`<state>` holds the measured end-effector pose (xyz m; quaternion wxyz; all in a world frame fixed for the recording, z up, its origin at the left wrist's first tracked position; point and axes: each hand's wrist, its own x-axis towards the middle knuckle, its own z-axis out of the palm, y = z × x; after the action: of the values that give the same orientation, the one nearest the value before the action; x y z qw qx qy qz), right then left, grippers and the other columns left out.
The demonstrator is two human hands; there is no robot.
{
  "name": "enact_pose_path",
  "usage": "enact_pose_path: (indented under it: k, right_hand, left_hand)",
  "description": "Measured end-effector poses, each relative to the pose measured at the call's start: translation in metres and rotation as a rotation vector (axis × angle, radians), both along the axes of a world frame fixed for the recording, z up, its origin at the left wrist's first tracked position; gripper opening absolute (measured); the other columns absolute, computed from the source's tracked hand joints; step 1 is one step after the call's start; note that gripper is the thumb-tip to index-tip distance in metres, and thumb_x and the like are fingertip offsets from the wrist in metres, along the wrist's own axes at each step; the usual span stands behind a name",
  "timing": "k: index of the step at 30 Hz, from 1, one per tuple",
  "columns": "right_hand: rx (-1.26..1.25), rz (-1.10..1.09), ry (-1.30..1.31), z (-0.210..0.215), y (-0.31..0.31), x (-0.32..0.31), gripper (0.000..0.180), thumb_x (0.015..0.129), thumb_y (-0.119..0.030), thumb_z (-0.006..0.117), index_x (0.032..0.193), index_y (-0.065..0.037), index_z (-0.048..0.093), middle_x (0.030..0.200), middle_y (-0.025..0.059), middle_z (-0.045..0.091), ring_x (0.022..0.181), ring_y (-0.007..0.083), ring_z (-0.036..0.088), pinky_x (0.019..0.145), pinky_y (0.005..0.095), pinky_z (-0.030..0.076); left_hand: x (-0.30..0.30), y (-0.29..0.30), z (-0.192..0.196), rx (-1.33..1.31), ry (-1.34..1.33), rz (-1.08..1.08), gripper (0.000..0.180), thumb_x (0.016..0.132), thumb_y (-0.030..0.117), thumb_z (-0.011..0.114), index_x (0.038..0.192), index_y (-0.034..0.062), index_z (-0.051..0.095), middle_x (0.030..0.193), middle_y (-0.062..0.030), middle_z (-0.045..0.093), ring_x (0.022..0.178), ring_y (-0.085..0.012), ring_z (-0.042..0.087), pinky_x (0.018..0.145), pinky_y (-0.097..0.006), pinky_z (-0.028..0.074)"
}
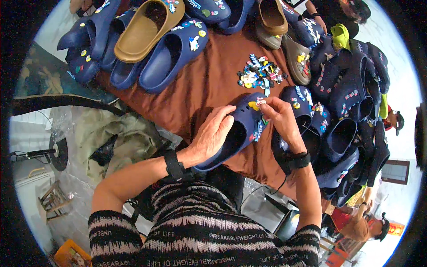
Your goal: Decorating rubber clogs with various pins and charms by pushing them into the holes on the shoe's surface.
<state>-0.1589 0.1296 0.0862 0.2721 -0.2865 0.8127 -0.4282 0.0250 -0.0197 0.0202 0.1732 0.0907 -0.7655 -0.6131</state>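
A navy blue foam clog point(245, 116) rests on the brown cloth in front of me, its toe pointing away. Several charms sit on its upper, among them a yellow one and a blue lettered one. My left hand point(212, 132) grips the clog along its left side, thumb and fingers near the opening. At the toe, my right hand point(283, 119) pinches a small white and reddish shoe charm point(261, 102) against the upper. Whether the charm is seated in a hole is hidden by the fingers. A loose pile of colourful charms point(262, 73) lies just beyond the toe.
Brown cloth point(218, 66) covers the table. Navy clogs point(175, 55) and a tan clog point(149, 29) are heaped at the far left. More decorated clogs point(342, 133) crowd the right side, close to my right arm. Other people point(362, 227) are at the right edge.
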Motion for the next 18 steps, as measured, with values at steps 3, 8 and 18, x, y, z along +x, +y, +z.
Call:
enact_pose_path:
  k: [3,8,18]
  right_hand:
    - [-0.019,0.05,-0.026,0.002,-0.017,0.0,0.021,0.098,-0.02,0.068,0.105,0.0,0.07,0.082,0.0007,0.068,0.071,0.007,0.057,0.061,0.0248,0.046]
    - [0.071,0.187,-0.071,0.005,-0.031,-0.002,0.026,0.097,-0.022,0.069,0.109,0.0,0.069,0.087,0.0038,0.069,0.074,0.0103,0.061,0.066,0.0274,0.052]
    - [0.189,0.325,-0.149,0.001,-0.037,-0.014,0.025,0.096,-0.023,0.069,0.107,-0.001,0.071,0.08,0.0024,0.067,0.067,0.0102,0.061,0.059,0.0264,0.052]
  left_hand:
    - [0.002,0.003,-0.001,0.091,-0.043,0.082,0.046,0.109,0.033,0.039,0.139,0.0005,0.05,0.132,-0.0177,0.057,0.127,-0.0295,0.053,0.11,-0.038,0.038]
    - [0.003,0.006,-0.002,0.105,-0.038,0.106,0.041,0.108,0.027,0.041,0.138,0.0017,0.05,0.131,-0.0173,0.058,0.125,-0.0297,0.055,0.108,-0.037,0.04]
    - [0.002,0.015,-0.001,-0.158,0.028,0.207,0.036,0.102,0.022,0.049,0.132,0.0033,0.053,0.129,-0.0194,0.059,0.121,-0.0375,0.055,0.104,-0.046,0.042]
